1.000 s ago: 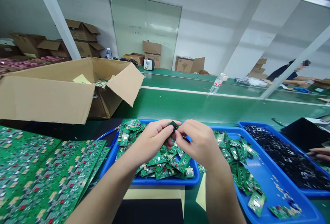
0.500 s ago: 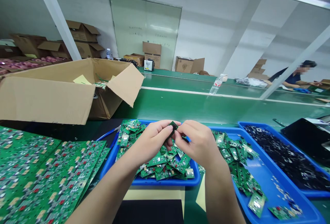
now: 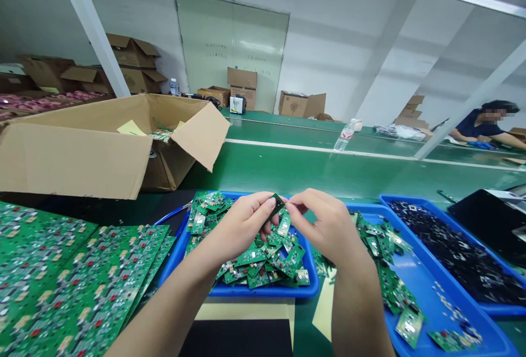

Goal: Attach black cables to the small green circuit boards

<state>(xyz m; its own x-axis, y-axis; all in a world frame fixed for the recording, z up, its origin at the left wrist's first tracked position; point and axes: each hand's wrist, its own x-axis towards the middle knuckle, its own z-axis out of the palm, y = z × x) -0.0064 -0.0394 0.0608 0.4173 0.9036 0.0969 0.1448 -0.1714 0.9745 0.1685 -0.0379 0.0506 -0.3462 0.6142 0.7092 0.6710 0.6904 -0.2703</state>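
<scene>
My left hand (image 3: 245, 224) pinches a small green circuit board (image 3: 278, 203) with a dark face between thumb and fingers, above the middle blue tray (image 3: 263, 291). Just right of the board's corner is my right hand (image 3: 326, 228), thumb and forefinger closed together. Whether its fingertips touch the board or hold some tiny part cannot be made out. Under both hands, loose small circuit boards (image 3: 250, 258) lie heaped in the tray.
On the left are large uncut board panels (image 3: 102, 275) and an open cardboard box (image 3: 74, 159). Blue-handled pliers (image 3: 170, 213) lie beside the tray. Rightward, a second blue tray (image 3: 427, 275) holds boards, and another holds small black parts (image 3: 456, 253). A person (image 3: 480, 124) sits far right.
My right hand has drawn back slightly to the right from the board, so more of the board shows. My left hand keeps its hold. The far person has leaned rightward.
</scene>
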